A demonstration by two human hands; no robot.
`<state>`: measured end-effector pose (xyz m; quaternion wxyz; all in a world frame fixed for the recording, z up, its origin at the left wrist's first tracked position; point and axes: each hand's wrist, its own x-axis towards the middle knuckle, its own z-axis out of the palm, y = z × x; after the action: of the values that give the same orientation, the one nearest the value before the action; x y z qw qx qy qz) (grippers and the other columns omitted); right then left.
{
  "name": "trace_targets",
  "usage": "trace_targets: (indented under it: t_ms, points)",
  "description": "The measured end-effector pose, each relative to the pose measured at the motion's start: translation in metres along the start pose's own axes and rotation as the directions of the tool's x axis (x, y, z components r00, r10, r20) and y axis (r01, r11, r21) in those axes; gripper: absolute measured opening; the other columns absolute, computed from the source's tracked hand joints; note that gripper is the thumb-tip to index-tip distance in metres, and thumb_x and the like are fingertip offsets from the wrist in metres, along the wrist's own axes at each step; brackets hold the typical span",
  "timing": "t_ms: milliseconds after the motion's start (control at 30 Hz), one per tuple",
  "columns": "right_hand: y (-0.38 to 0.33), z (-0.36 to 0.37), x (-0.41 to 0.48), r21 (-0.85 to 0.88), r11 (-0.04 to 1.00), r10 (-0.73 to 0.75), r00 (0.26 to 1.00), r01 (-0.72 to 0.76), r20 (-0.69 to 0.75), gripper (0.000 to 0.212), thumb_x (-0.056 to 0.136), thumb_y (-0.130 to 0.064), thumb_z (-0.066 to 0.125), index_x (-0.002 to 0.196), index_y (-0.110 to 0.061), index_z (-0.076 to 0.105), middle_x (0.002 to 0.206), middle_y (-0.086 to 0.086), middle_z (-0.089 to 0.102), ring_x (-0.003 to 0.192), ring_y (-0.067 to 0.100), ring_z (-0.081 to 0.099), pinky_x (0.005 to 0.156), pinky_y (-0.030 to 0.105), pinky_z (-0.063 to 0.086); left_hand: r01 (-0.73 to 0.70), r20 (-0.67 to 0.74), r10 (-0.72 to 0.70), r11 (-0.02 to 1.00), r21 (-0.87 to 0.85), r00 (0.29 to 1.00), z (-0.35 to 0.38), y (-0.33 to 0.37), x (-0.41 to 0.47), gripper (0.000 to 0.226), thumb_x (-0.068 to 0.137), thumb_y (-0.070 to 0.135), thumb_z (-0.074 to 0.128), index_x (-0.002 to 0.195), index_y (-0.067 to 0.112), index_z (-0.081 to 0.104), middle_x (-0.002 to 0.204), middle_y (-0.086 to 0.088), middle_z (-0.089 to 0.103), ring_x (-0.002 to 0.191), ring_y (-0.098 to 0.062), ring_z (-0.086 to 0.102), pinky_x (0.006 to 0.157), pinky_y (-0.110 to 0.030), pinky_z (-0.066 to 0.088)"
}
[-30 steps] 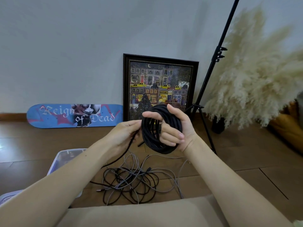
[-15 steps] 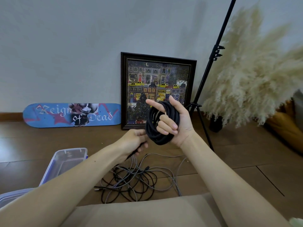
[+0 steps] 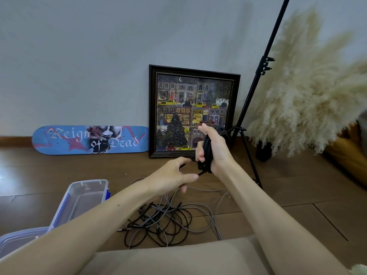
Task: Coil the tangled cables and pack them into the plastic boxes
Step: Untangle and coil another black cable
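My right hand [image 3: 215, 150] grips a coiled black cable [image 3: 206, 153], squeezed into a narrow bundle and held upright in front of the framed picture. Just left of it and lower, my left hand [image 3: 174, 175] pinches the loose end of that black cable between thumb and fingers. On the wooden floor below lies a tangle of black and grey cables [image 3: 168, 221]. A clear plastic box [image 3: 85, 197] with blue clips stands open at the left. A second clear box [image 3: 17, 241] shows at the bottom left corner, partly hidden by my left forearm.
A framed city picture [image 3: 193, 111] and a blue skateboard deck [image 3: 89, 139] lean on the wall. A black tripod stand [image 3: 258, 92] rises at the right beside pampas grass [image 3: 309, 92]. A beige cushion [image 3: 178, 259] fills the near edge.
The right hand has turned and squeezed the round coil into a narrow bundle. The left hand dropped below the coil and now pinches the cable's loose end.
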<state>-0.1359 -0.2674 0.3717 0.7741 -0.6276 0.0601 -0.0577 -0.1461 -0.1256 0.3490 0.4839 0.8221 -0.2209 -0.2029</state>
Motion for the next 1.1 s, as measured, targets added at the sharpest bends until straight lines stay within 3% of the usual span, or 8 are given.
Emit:
trace_targets:
  t_ms: [133,233,500,733,833,900,967,1100]
  points:
    - [0.006,0.006,0.001,-0.384,0.919,-0.079,0.996,0.088,0.038,0.031,0.096,-0.038,0.051,0.076,-0.016,0.061,0.04,0.009,0.049,0.034,0.021,0.044,0.051,0.029,0.045,-0.039,-0.006,0.041,0.988,0.147,0.999,-0.011,0.0,0.002,0.025,0.09,0.02,0.063,0.111,0.007,0.067,0.051,0.003,0.058,0.036,0.001,0.04,0.041,-0.011,0.031]
    - [0.016,0.01,0.002,-0.63,0.771,-0.07,0.996,0.094,0.063,0.066,0.094,-0.044,0.052,0.041,-0.005,0.058,0.041,0.013,0.054,0.036,0.021,0.052,0.055,0.027,0.052,-0.086,-0.031,0.101,0.948,0.306,0.994,-0.02,0.0,0.001,0.016,0.087,0.023,0.066,0.084,0.009,0.073,0.046,0.008,0.057,0.042,0.003,0.045,0.052,-0.014,0.038]
    - [0.018,0.015,-0.003,-0.752,0.658,0.236,0.96,-0.045,0.149,0.059,0.096,-0.043,0.051,0.051,-0.004,0.056,0.039,0.007,0.053,0.032,0.012,0.051,0.041,0.02,0.043,-0.194,-0.045,0.236,0.881,0.432,0.971,-0.034,0.002,0.002,0.01,0.076,0.025,0.078,0.07,0.019,0.072,0.071,0.006,0.067,0.07,-0.005,0.059,0.068,-0.021,0.048]
    - [0.004,0.002,-0.009,-0.641,0.698,0.686,0.553,-0.319,0.473,0.089,0.081,-0.081,0.023,0.084,0.0,0.06,0.033,-0.002,0.034,0.023,0.009,0.029,0.031,0.015,0.023,-0.237,-0.149,0.315,0.89,0.389,0.937,-0.053,0.003,0.001,0.049,0.064,0.054,0.077,0.082,0.021,0.045,0.054,0.011,0.04,0.047,-0.004,0.036,0.052,-0.021,0.027]
    - [0.0,-0.005,-0.006,-0.549,0.736,0.677,0.445,-0.397,0.586,0.09,0.081,-0.082,0.017,0.079,0.0,0.055,0.031,0.0,0.032,0.021,0.009,0.029,0.028,0.013,0.024,-0.264,-0.051,0.295,0.909,0.323,0.954,-0.056,-0.008,0.006,0.066,0.056,0.085,0.054,0.105,0.044,0.041,0.061,0.003,0.043,0.051,-0.005,0.035,0.057,-0.031,0.029]
    - [-0.003,-0.006,-0.007,-0.491,0.747,0.656,0.373,-0.449,0.656,0.087,0.081,-0.082,0.022,0.075,-0.001,0.054,0.03,0.001,0.034,0.02,0.01,0.03,0.027,0.012,0.023,-0.292,0.022,0.3,0.905,0.31,0.954,-0.054,-0.013,0.009,0.063,0.056,0.094,0.04,0.111,0.061,0.041,0.083,-0.006,0.062,0.07,-0.014,0.056,0.069,-0.039,0.043]
    - [-0.002,-0.008,-0.007,-0.451,0.747,0.63,0.306,-0.488,0.713,0.083,0.077,-0.081,0.032,0.072,-0.001,0.054,0.031,0.001,0.036,0.02,0.009,0.031,0.027,0.012,0.022,-0.291,0.081,0.28,0.93,0.226,0.957,-0.053,-0.008,0.004,0.063,0.061,0.091,0.041,0.112,0.055,0.05,0.105,0.001,0.069,0.097,-0.016,0.063,0.087,-0.035,0.046]
    - [-0.003,-0.014,-0.005,-0.359,0.733,0.537,0.167,-0.578,0.827,0.076,0.077,-0.075,0.052,0.073,0.001,0.056,0.031,0.005,0.031,0.02,0.01,0.033,0.027,0.012,0.025,-0.312,0.251,0.27,0.939,0.145,0.93,-0.05,0.001,-0.002,0.057,0.074,0.064,0.063,0.119,0.029,0.057,0.112,0.007,0.067,0.109,-0.012,0.061,0.093,-0.028,0.046]
